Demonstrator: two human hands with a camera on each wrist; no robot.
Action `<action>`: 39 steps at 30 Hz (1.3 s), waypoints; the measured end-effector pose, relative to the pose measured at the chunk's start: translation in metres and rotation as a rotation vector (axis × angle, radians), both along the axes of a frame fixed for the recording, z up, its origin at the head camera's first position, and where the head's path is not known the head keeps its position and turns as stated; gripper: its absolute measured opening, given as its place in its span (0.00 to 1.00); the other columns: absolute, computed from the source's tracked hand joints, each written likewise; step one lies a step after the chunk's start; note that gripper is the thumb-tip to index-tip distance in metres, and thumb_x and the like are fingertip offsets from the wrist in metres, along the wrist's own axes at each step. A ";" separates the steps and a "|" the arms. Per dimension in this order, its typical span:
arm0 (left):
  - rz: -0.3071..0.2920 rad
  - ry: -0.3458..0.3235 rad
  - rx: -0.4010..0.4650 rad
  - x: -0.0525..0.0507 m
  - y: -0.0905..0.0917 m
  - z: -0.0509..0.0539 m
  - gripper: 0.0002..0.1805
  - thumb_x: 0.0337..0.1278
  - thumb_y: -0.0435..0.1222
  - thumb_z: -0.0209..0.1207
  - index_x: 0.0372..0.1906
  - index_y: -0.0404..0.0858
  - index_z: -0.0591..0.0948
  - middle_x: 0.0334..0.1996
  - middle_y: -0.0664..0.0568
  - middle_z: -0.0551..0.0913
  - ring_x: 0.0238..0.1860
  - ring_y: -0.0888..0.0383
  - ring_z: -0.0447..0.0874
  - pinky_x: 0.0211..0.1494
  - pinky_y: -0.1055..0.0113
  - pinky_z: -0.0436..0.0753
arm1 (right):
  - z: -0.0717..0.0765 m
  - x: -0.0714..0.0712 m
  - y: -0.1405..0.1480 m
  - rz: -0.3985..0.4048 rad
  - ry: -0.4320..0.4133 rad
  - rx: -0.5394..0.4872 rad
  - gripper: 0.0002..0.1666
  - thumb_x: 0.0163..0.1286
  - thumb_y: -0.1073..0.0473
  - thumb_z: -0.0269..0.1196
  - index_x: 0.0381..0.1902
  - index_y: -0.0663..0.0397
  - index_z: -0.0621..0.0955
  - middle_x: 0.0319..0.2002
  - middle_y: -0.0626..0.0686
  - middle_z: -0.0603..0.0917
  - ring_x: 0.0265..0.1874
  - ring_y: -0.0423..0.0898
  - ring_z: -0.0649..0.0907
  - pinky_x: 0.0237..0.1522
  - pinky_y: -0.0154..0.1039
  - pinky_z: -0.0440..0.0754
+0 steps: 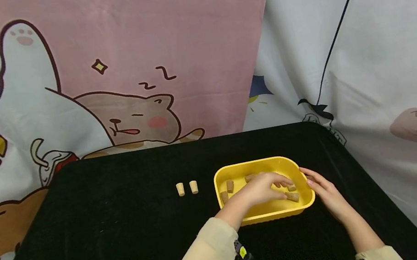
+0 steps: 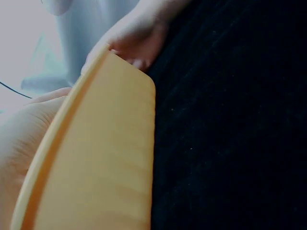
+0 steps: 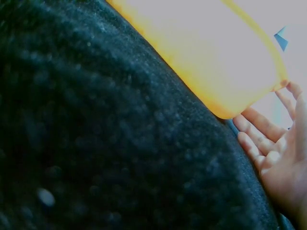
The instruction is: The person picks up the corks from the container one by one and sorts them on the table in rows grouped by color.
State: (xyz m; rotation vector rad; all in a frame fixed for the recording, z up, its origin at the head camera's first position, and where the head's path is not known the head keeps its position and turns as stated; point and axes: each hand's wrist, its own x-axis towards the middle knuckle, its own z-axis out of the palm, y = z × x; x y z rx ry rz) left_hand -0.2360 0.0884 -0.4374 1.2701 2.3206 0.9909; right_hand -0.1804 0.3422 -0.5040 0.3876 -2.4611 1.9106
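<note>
A yellow plastic basket (image 1: 270, 217) with several cork stoppers (image 1: 230, 186) in it stands on the black cloth. My left hand (image 1: 262, 188) reaches over its near rim, thumb and fingers spread apart around corks (image 1: 292, 197) at the right end. Whether the fingertips touch a cork is hidden. In the left wrist view the basket wall covers most of this hand. My right hand (image 1: 329, 197) touches the basket's right end with extended fingers, also seen in the right wrist view, where the fingers (image 3: 261, 124) lie loosely by the outer wall.
Two corks (image 1: 187, 188) stand upright, side by side, on the black cloth (image 1: 127, 237) left of the basket. Behind the table hangs a printed cartoon curtain (image 1: 192, 35).
</note>
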 end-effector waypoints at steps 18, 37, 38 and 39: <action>-0.025 0.055 -0.139 -0.010 0.029 -0.014 0.18 0.56 0.35 0.66 0.53 0.44 0.82 0.45 0.61 0.82 0.43 0.70 0.76 0.44 0.83 0.69 | 0.003 0.002 -0.003 -0.002 0.046 -0.017 0.26 0.79 0.60 0.42 0.71 0.61 0.60 0.58 0.37 0.74 0.51 0.36 0.77 0.46 0.32 0.77; -0.006 0.100 -0.262 -0.006 0.040 -0.022 0.18 0.56 0.37 0.64 0.53 0.54 0.81 0.38 0.70 0.78 0.40 0.74 0.71 0.48 0.80 0.67 | -0.001 0.000 0.000 0.013 0.043 -0.011 0.26 0.79 0.60 0.41 0.72 0.59 0.59 0.58 0.35 0.73 0.51 0.35 0.77 0.46 0.33 0.77; -0.005 0.105 -0.266 -0.006 0.040 -0.022 0.18 0.56 0.38 0.64 0.53 0.55 0.81 0.37 0.71 0.77 0.39 0.73 0.71 0.48 0.80 0.66 | -0.001 0.000 0.000 0.013 0.043 -0.010 0.26 0.79 0.60 0.41 0.72 0.59 0.60 0.58 0.35 0.73 0.51 0.35 0.77 0.47 0.33 0.77; -0.004 0.109 -0.271 -0.006 0.040 -0.022 0.19 0.56 0.38 0.64 0.53 0.55 0.81 0.36 0.71 0.77 0.39 0.73 0.71 0.48 0.79 0.66 | -0.001 0.000 0.000 0.014 0.042 -0.008 0.26 0.79 0.59 0.41 0.72 0.58 0.60 0.58 0.35 0.73 0.52 0.35 0.77 0.47 0.33 0.77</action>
